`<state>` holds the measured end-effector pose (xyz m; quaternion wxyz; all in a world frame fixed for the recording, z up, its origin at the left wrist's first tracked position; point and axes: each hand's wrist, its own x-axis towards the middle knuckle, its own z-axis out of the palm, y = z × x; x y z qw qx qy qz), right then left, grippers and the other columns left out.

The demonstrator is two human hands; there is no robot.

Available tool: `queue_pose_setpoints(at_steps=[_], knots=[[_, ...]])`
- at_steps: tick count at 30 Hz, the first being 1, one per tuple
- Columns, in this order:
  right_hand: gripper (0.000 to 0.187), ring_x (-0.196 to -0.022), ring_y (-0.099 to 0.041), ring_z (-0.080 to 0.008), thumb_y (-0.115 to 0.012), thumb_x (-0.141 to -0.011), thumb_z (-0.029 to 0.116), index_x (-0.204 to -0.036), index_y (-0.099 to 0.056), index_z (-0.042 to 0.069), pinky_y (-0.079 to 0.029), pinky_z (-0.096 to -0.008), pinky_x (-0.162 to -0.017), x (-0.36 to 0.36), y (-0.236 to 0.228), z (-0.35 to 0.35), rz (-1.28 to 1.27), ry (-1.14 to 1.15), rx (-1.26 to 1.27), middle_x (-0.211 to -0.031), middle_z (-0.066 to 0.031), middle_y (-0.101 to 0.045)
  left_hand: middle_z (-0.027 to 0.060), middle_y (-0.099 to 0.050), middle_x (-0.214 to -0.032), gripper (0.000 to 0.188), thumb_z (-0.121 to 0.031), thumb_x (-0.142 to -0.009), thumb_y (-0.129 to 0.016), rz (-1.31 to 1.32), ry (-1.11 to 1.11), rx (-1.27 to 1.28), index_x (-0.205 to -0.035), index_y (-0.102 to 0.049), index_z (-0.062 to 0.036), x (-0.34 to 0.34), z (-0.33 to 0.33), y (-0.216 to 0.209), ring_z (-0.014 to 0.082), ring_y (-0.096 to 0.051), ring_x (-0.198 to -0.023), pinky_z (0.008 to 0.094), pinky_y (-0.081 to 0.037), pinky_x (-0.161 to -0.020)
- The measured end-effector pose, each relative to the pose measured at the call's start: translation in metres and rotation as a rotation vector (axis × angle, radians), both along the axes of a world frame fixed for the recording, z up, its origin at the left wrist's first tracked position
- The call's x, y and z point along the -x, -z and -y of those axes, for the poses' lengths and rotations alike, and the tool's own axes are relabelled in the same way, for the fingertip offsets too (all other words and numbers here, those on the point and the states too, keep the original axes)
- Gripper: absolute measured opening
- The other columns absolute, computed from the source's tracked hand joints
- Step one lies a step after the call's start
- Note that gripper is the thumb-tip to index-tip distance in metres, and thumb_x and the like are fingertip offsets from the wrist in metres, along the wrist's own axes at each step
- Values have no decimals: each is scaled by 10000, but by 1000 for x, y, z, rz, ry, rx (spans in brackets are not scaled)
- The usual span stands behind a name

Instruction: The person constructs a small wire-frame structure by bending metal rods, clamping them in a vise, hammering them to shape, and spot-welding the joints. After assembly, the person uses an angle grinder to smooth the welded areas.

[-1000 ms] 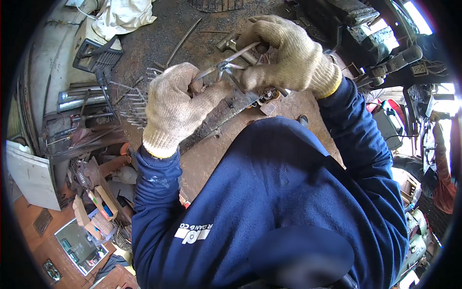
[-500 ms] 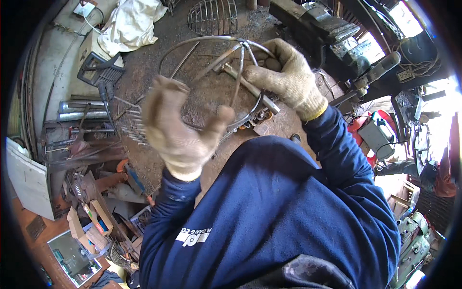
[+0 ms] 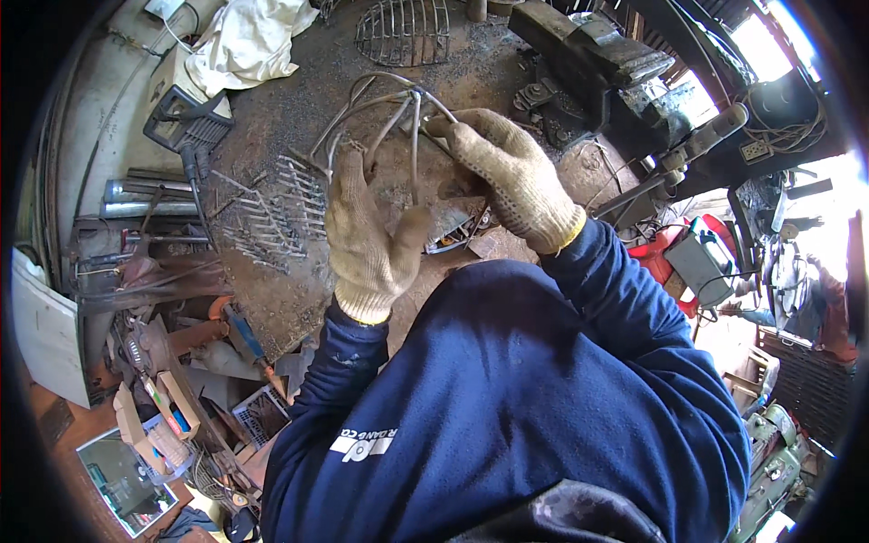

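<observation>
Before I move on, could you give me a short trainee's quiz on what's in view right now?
1. True or false: neither hand touches the metal frame.
2. What colour is the cloth at the upper left? A) red B) white C) blue
3. Fill in: the right glove has a ____ edge at its cuff.

Key: 1. False; the right hand holds it. 2. B. 3. Yellow.

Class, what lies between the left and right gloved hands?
The head view shows part of the metal frame between the left gloved hand and the right gloved hand, with brown ground beyond.
</observation>
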<state>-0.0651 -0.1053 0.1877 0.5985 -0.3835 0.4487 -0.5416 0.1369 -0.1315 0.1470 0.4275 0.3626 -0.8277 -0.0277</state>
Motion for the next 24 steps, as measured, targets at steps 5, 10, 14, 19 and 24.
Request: queue_pose_setpoints(at_steps=[5, 10, 14, 19, 24], knots=[[487, -996, -635, -136, -604, -1058, 381, -1364, -605, 2, -544, -312, -874, -4, 17, 4, 159, -115, 92, -1140, -59, -681, 297, -552, -1334, 888, -256, -846, -776, 39, -207, -218, -1541, -329, 68, 5, -4, -3, 413, -613, -1153, 484, -536, -937], [541, -1110, -629, -153, -512, -1095, 414, -1423, -569, -12, -498, -302, -1002, 5, 24, 13, 33, -140, 256, -1175, -71, -690, 229, -580, -1246, 915, -224, -802, -798, -211, -84, -447, -1538, -342, 71, -18, 23, -12, 332, -634, -1053, 443, -554, -869], [484, -1134, -660, -242, -594, -1039, 384, -1346, -622, 11, -496, -346, -1007, 19, 36, 19, -466, 151, 254, -1217, -160, -701, 162, -619, -1239, 743, -301, -886, -749, -665, 113, -668, -1467, -472, 70, -43, 50, -20, 209, -627, -1081, 346, -546, -830], [561, -1220, -647, -300, -616, -1006, 433, -1389, -592, 23, -491, -371, -1045, 19, 58, 23, -665, 219, 304, -1314, -200, -658, 212, -630, -1322, 724, -498, -992, -638, -863, 261, -1111, -1475, -487, 21, -67, 69, -40, 236, -681, -1095, 322, -601, -815], [656, -1198, -653, -276, -612, -1003, 512, -1434, -544, 23, -516, -385, -1018, 19, 72, 28, -611, 106, 141, -1283, -172, -668, 259, -577, -1386, 699, -455, -1028, -576, -1143, 777, -1610, -1476, -447, 66, -80, 79, -18, 325, -687, -1101, 411, -615, -858]])
